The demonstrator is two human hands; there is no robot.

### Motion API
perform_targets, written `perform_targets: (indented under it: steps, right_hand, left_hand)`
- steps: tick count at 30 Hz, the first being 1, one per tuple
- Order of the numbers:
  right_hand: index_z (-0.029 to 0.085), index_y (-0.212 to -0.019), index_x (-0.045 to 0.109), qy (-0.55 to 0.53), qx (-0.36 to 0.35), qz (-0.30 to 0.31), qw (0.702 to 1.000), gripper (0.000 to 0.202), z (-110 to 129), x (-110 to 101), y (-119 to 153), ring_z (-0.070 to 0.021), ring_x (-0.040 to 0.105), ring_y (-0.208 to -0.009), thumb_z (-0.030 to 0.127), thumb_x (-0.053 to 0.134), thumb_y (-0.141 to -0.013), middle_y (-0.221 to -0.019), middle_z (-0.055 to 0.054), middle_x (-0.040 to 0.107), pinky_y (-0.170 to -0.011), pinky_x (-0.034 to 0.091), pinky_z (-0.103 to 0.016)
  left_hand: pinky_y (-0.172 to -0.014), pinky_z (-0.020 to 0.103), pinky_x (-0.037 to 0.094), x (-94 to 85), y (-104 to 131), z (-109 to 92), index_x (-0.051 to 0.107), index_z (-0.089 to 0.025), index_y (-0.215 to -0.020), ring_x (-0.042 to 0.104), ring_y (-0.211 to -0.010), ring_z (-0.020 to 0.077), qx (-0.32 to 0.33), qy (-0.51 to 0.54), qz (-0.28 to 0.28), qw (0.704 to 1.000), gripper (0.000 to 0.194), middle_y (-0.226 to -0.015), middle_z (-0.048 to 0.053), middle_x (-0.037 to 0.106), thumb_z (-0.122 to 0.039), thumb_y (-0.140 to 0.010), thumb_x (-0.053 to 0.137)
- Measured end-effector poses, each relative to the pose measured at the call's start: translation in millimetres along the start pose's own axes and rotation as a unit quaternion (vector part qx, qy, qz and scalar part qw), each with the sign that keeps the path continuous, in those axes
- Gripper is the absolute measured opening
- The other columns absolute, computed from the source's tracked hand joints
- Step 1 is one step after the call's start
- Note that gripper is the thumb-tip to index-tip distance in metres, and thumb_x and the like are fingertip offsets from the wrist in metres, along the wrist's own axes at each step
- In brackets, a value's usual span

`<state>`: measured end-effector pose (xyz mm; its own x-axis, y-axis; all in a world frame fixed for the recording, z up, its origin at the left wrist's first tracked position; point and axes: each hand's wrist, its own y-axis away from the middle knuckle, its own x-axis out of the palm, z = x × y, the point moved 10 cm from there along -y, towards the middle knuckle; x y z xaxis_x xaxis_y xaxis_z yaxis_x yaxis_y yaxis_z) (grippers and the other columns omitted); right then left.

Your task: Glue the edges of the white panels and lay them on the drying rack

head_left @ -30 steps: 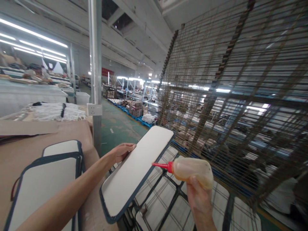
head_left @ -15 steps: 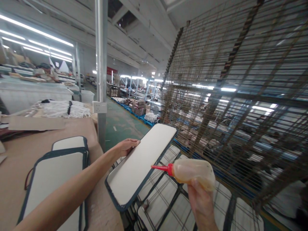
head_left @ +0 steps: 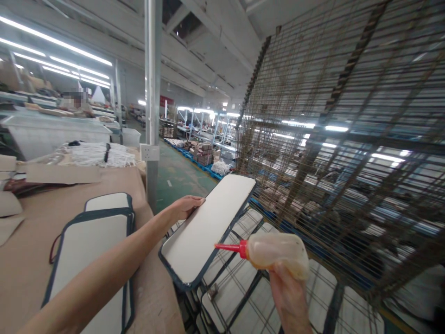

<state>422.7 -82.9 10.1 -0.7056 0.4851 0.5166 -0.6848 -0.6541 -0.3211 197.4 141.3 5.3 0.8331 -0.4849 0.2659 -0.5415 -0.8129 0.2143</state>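
Observation:
A white panel (head_left: 208, 227) with rounded corners and a dark blue edge is tilted in the middle of the view. My left hand (head_left: 189, 205) pinches its left long edge. On the right, my right hand (head_left: 287, 283) is wrapped round a translucent squeeze bottle (head_left: 274, 250) holding some amber liquid. The bottle's red nozzle (head_left: 231, 247) points left, its tip at the panel's right long edge; whether it touches cannot be made out. Similar panels (head_left: 93, 250) lie stacked on the brown table at the left, partly behind my left forearm.
The brown table (head_left: 155, 278) runs along the left, with white cords (head_left: 120, 155) at its far end. A metal post (head_left: 152, 93) stands behind it. A tall wire rack (head_left: 330, 116) rises at right, with more panels (head_left: 257, 297) on its wires below. A blurred person is far left.
The view has shifted slightly, so the table and post appear further right. The nozzle tip has moved a little down and left along the panel's edge. Both hands keep their hold.

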Motion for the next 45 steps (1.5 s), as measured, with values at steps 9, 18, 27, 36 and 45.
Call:
perform_targets:
  steps: [9, 18, 27, 36, 45]
  right_hand:
    - [0.022, -0.098, 0.068, -0.004, 0.029, -0.014, 0.999, 0.056, -8.5, -1.7, 7.4, -0.0231, 0.067, -0.072, 0.031, 0.085, -0.046, -0.077, -0.003, 0.072, -0.070, 0.054, -0.035]
    - [0.023, -0.123, 0.056, -0.004, 0.036, 0.007, 0.999, 0.080, -14.0, 1.7, 12.6, -0.0273, 0.068, -0.080, 0.033, 0.084, -0.049, -0.091, -0.008, 0.072, -0.066, 0.055, -0.035]
    - [0.025, -0.122, 0.057, 0.006, 0.045, 0.018, 0.999, 0.075, -18.5, 1.0, 20.3, -0.0277, 0.067, -0.086, 0.034, 0.083, -0.052, -0.093, -0.008, 0.072, -0.065, 0.055, -0.034]
    - [0.024, -0.121, 0.058, -0.007, 0.069, 0.026, 0.997, 0.076, -31.2, 2.3, 25.1, -0.0252, 0.068, -0.079, 0.032, 0.085, -0.051, -0.092, -0.007, 0.072, -0.064, 0.056, -0.032]
    - [0.027, -0.105, 0.065, -0.110, 0.049, -0.064, 0.991, 0.061, -8.9, 17.5, -14.4, -0.0246, 0.065, -0.090, 0.041, 0.086, -0.049, -0.095, -0.002, 0.071, -0.086, 0.051, -0.044]
  left_hand:
    - [-0.054, 0.029, 0.051, -10.5, -2.6, -1.6, 0.068, -0.012, -0.073, 0.063, -0.051, 0.0192, 0.001, 0.006, -0.033, 0.999, 0.024, -0.059, 0.004, 0.071, -0.018, -0.055, 0.084]
    - [-0.054, 0.029, 0.051, -21.0, -10.7, -1.4, 0.067, -0.011, -0.069, 0.063, -0.052, 0.0193, 0.008, 0.017, -0.064, 0.998, 0.017, -0.059, 0.006, 0.071, -0.017, -0.061, 0.080]
    - [-0.053, 0.028, 0.050, -21.6, -11.8, -2.9, 0.066, -0.012, -0.072, 0.063, -0.050, 0.0186, -0.007, 0.021, -0.078, 0.997, 0.006, -0.057, 0.005, 0.070, -0.012, -0.070, 0.072]
    - [-0.051, 0.028, 0.050, -33.5, -21.2, -0.8, 0.067, -0.012, -0.072, 0.062, -0.049, 0.0187, -0.002, 0.035, -0.111, 0.993, 0.009, -0.055, 0.004, 0.068, -0.011, -0.067, 0.074]
    - [-0.048, 0.025, 0.045, -33.4, -23.6, 5.2, 0.062, -0.016, -0.065, 0.060, -0.048, 0.0165, 0.057, 0.025, -0.135, 0.989, 0.025, -0.051, 0.000, 0.064, -0.025, -0.054, 0.083]
